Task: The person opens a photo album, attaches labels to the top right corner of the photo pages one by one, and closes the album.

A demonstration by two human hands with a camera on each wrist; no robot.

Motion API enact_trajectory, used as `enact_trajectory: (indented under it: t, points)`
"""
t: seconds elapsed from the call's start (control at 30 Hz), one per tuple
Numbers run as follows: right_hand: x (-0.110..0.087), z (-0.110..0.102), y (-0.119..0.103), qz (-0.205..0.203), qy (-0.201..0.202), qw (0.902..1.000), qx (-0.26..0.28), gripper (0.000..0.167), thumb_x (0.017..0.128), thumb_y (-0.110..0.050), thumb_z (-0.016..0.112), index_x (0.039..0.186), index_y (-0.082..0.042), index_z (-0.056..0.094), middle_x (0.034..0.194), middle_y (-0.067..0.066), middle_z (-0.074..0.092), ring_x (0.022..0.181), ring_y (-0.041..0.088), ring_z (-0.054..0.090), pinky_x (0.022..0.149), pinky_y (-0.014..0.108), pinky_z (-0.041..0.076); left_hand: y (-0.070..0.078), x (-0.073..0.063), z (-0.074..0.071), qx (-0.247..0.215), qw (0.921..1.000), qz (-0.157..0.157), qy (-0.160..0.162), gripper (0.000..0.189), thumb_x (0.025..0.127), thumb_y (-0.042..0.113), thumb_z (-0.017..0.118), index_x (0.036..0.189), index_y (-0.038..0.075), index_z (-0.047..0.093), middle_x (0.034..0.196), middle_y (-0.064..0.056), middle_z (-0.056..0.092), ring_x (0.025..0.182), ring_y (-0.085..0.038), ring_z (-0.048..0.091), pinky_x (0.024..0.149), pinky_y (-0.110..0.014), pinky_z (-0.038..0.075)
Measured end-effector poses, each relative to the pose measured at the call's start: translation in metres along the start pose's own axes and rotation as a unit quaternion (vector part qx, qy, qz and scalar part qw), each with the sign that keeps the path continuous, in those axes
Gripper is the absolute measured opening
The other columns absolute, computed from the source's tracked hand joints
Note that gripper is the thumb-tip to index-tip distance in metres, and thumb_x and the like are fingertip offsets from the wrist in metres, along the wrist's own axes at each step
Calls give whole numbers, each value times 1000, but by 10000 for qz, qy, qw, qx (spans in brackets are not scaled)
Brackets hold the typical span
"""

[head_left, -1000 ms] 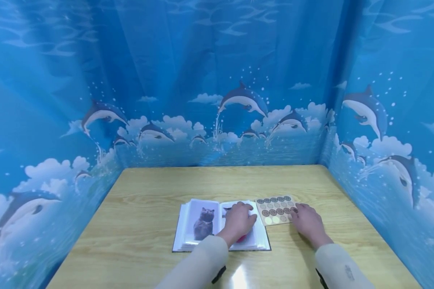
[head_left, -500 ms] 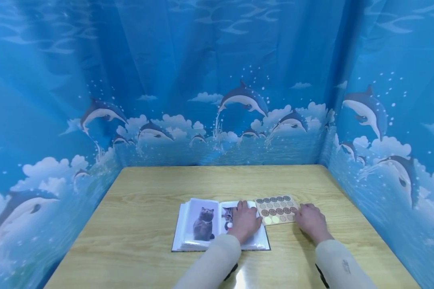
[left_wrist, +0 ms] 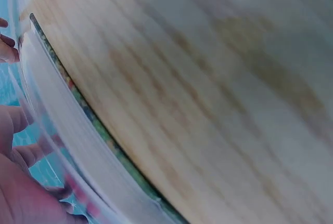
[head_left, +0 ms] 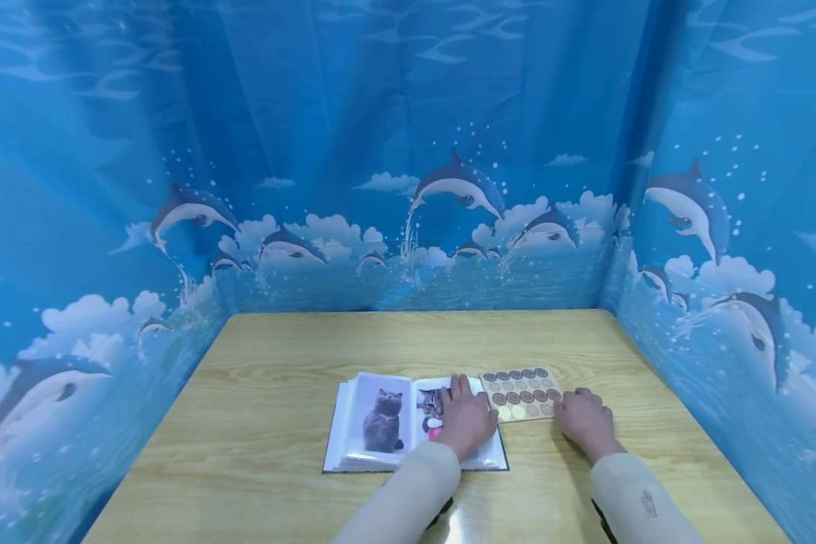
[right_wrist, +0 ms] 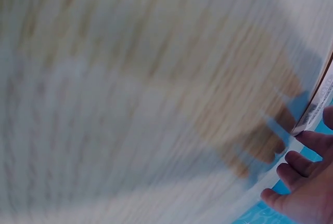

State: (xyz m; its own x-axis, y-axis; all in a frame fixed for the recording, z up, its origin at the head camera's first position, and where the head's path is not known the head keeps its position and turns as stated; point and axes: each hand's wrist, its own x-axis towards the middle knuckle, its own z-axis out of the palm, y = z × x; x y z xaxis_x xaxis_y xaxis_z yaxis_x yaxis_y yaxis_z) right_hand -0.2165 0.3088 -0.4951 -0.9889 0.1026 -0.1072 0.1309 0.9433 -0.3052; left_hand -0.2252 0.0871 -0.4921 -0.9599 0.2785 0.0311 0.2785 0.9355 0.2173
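Observation:
A photo album (head_left: 334, 446) lies spread on the table, a grey cat picture (head_left: 383, 423) on its left page. A striped cat picture (head_left: 432, 404) on the right page is partly covered by my left hand (head_left: 469, 418). That hand rests on the page with fingers stretched forward, its thumb near the album's right edge. Beside the album is a tan sheet of round stickers (head_left: 522, 385) in brown and pale rows. My right hand (head_left: 585, 421) pinches the sheet's right edge; in the right wrist view a fingertip (right_wrist: 307, 138) meets its underside, which carries a barcode.
The wood-grain table (head_left: 279, 355) reaches back to a blue curtain (head_left: 408, 113) printed with dolphins, which also hangs along both sides. Light glares off the tabletop near the front, beside my left sleeve (head_left: 408, 491).
My left hand has moved right across the album's right page, uncovering more of the striped cat. My right hand has shifted slightly right at the sheet's edge.

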Motion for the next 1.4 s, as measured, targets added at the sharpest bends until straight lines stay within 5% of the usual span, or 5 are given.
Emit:
enact_trajectory:
  t: [0.37, 0.83, 1.0, 1.23, 1.4]
  points:
    - [-4, -9, -5, 117, 616, 9941, 885, 66, 107, -41, 29, 134, 15, 49, 137, 41, 42, 125, 59, 39, 101, 71, 33, -1, 4, -7, -1087, 9936, 14, 302, 59, 99, 51, 51, 140, 8, 56, 156, -24, 31, 147, -40, 19, 118, -59, 15]
    - [-11, -11, -35, 639, 1023, 9444, 3058, 56, 106, -35, 39, 142, 7, 45, 140, 32, 47, 126, 47, 46, 104, 58, 40, -21, 7, -22, -2766, 9570, -400, 781, 56, 95, 39, 63, 138, 4, 54, 144, -19, 48, 136, -36, 39, 114, -53, 30]
    - [-13, -10, -47, 790, 1197, 9269, 3468, 48, 105, -28, 44, 138, 6, 50, 133, 30, 54, 117, 42, 53, 98, 54, 45, -26, 6, -25, -3358, 9366, -659, 756, 58, 94, 36, 66, 142, 7, 51, 133, -13, 59, 123, -31, 54, 105, -50, 42]
    - [-15, -8, -57, 995, 1260, 9129, 3753, 43, 101, -19, 50, 137, 4, 52, 128, 25, 58, 103, 31, 59, 76, 28, 53, -30, 4, -29, -4431, 8909, -860, 513, 67, 93, 27, 70, 149, 5, 40, 92, -3, 66, 77, -14, 63, 73, -32, 56]
    - [-17, -6, -62, 981, 1258, 9039, 3968, 42, 100, -17, 53, 137, 3, 52, 125, 23, 59, 100, 29, 59, 71, 23, 50, -31, 3, -31, -4900, 8628, -1182, 386, 72, 91, 25, 71, 152, 7, 36, 104, -8, 66, 75, -12, 62, 74, -31, 57]
